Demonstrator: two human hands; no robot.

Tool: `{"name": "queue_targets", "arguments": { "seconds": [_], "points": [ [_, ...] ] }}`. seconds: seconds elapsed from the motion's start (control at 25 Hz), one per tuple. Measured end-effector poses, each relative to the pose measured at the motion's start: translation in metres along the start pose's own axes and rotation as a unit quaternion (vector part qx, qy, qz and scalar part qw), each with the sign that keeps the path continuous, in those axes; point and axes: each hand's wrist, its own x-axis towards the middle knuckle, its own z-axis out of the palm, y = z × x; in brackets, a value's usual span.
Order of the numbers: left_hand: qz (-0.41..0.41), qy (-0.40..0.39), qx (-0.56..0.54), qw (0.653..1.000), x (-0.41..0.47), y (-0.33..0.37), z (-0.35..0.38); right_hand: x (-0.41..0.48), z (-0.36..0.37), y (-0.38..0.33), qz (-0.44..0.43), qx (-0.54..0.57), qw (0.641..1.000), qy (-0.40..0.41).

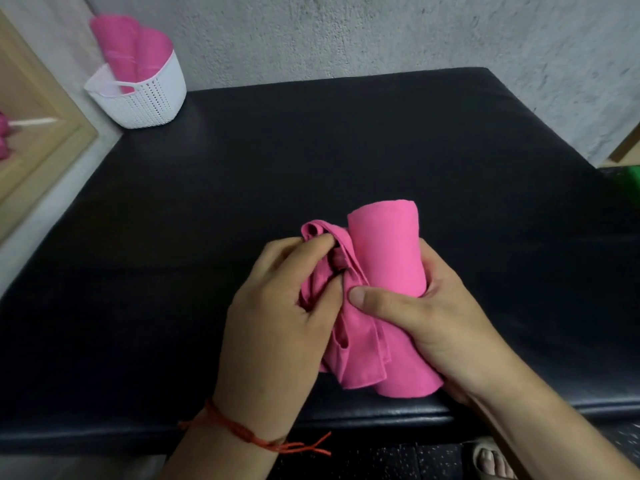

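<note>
A pink cloth [388, 258] lies rolled into a thick cylinder near the front edge of a black padded table [311, 150]. My right hand [426, 320] grips the roll around its lower half, thumb across the front. My left hand [277, 323] pinches the loose pink flap beside the roll, fingers curled into its folds. A red string bracelet [242, 434] circles my left wrist.
A white perforated basket [145, 95] stands at the table's back left corner and holds two rolled pink cloths [128, 50]. A wood-framed mirror [38, 133] leans at the left. A rough grey wall runs behind. A sandalled foot [491, 462] shows below the table edge.
</note>
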Motion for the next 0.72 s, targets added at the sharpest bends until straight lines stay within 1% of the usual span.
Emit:
{"name": "queue_targets", "arguments": {
  "seconds": [0.12, 0.2, 0.24, 0.28, 0.32, 0.36, 0.4, 0.44, 0.48, 0.56, 0.64, 0.72],
  "points": [
    [0.021, 0.009, -0.003, 1.000, 0.002, 0.002, -0.005, 0.000, -0.001, -0.002, -0.021, -0.034, 0.999, 0.028],
    [0.059, 0.011, -0.011, 0.998, 0.005, 0.002, -0.013, 0.002, -0.005, -0.005, -0.029, -0.066, 0.996, 0.046],
    [0.053, 0.008, -0.032, 0.998, 0.007, 0.000, -0.017, 0.003, -0.008, -0.007, -0.031, -0.074, 0.996, 0.051],
    [0.008, 0.005, -0.090, 0.996, 0.009, -0.004, -0.017, 0.003, -0.011, -0.009, -0.030, -0.072, 0.995, 0.053],
    [-0.081, -0.007, -0.181, 0.980, 0.011, -0.004, -0.017, 0.004, -0.013, -0.010, -0.029, -0.064, 0.996, 0.053],
    [-0.190, -0.032, -0.273, 0.943, 0.013, -0.002, -0.015, 0.004, -0.016, -0.010, -0.026, -0.056, 0.997, 0.053],
    [-0.297, -0.071, -0.350, 0.885, 0.015, -0.003, -0.011, 0.004, -0.018, -0.010, -0.024, -0.051, 0.997, 0.052],
    [-0.355, -0.110, -0.388, 0.843, 0.016, -0.002, -0.007, 0.004, -0.019, -0.009, -0.024, -0.049, 0.997, 0.051],
    [-0.362, -0.139, -0.393, 0.834, 0.015, -0.002, -0.007, 0.004, -0.019, -0.009, -0.024, -0.047, 0.998, 0.046],
    [-0.350, -0.145, -0.383, 0.842, 0.013, -0.004, -0.004, 0.004, -0.021, -0.011, -0.027, -0.039, 0.998, 0.030],
    [-0.333, -0.150, -0.395, 0.843, 0.015, -0.007, -0.003, 0.003, -0.025, -0.015, -0.027, -0.022, 0.999, 0.009],
    [-0.329, -0.159, -0.428, 0.827, 0.016, -0.012, -0.001, -0.002, -0.029, -0.021, -0.021, 0.016, 0.999, -0.036]
  ]
}}
